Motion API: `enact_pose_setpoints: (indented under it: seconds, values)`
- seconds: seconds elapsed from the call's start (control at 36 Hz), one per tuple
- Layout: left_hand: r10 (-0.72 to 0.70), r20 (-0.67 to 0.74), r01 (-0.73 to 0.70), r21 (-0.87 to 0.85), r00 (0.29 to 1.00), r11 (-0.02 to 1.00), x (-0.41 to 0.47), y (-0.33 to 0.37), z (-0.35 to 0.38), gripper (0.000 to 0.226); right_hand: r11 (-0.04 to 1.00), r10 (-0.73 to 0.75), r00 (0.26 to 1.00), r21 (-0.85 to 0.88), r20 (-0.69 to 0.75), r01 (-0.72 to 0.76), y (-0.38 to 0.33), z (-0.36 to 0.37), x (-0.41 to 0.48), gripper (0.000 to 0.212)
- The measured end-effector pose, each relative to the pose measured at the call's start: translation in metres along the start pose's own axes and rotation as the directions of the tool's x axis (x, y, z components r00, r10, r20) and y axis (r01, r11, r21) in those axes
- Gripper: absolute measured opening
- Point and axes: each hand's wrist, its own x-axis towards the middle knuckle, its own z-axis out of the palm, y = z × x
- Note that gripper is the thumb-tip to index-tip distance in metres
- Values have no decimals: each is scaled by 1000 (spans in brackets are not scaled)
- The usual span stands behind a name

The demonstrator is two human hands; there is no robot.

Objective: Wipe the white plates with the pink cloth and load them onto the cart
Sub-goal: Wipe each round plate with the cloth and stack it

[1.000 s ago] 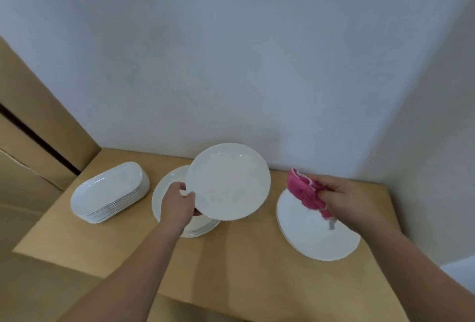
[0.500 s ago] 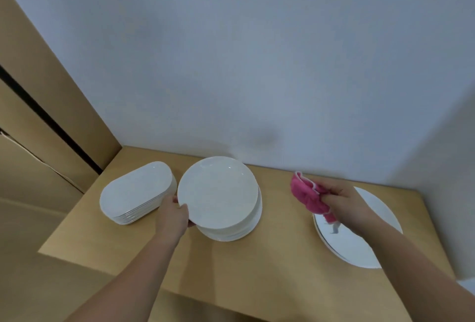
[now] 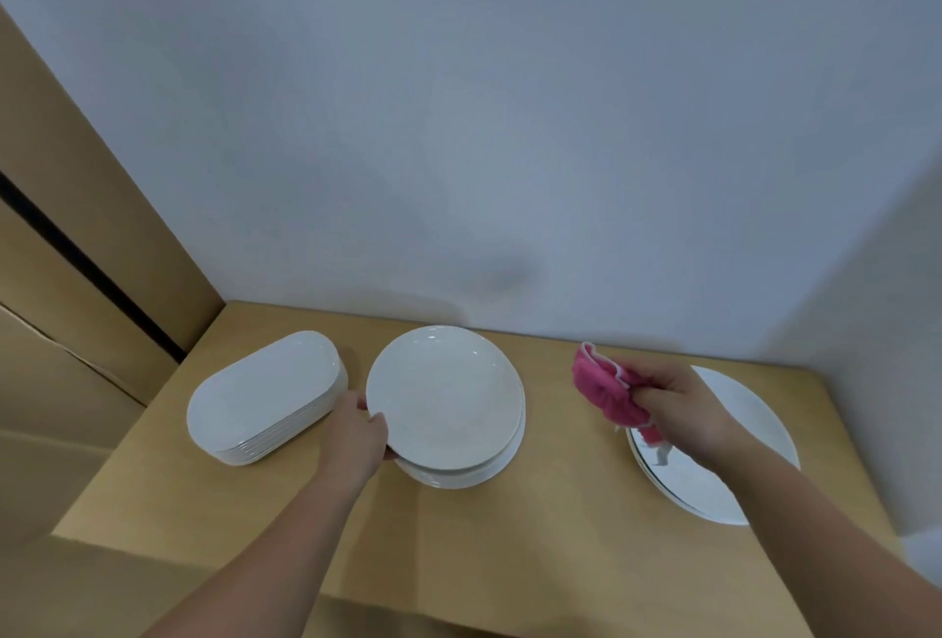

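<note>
My left hand (image 3: 359,433) grips the near left rim of a round white plate (image 3: 443,395), thumb on top. The plate lies slightly tilted on top of a stack of round white plates (image 3: 471,472) in the middle of the wooden surface. My right hand (image 3: 678,408) holds the bunched pink cloth (image 3: 606,393) above the table, over the left edge of a stack of large flat white plates (image 3: 754,438) at the right. My right forearm hides part of that stack.
A stack of oval white dishes (image 3: 265,395) sits at the left of the wooden surface (image 3: 560,525). A white wall runs behind and to the right. Tan wooden panels (image 3: 76,240) with a dark gap stand at the left.
My left hand has brought the round plate down from mid-air onto the middle stack. The view has shifted, so everything sits further right. My right hand still holds the cloth.
</note>
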Motion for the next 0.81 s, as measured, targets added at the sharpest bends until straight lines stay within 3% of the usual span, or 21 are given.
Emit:
enact_pose_setpoints:
  seconds: [0.25,0.42,0.53,0.61,0.72,0.81]
  values:
    - [-3,-1,3,125,1000,992,-3,6,0,15,1000,10,1000,12,-17,-10,-2,-5,-4,61]
    - [29,-7,-25,334,1000,942,-6,4,2,4,1000,13,1000,3,-17,-13,-2,-7,-4,59]
    - [118,-20,-96,445,993,890,-6,1,0,21,1000,5,1000,-21,-9,-5,0,-10,-4,53]
    - [126,4,-109,523,992,846,-6,3,-2,19,999,0,1000,-36,-9,0,3,-12,-4,53]
    - [111,6,-100,486,994,868,-6,5,1,22,1000,6,1000,-21,-5,-6,4,-9,-3,56]
    - [54,17,-56,391,998,919,-9,6,2,10,1000,15,1000,2,6,-15,5,-7,-3,58]
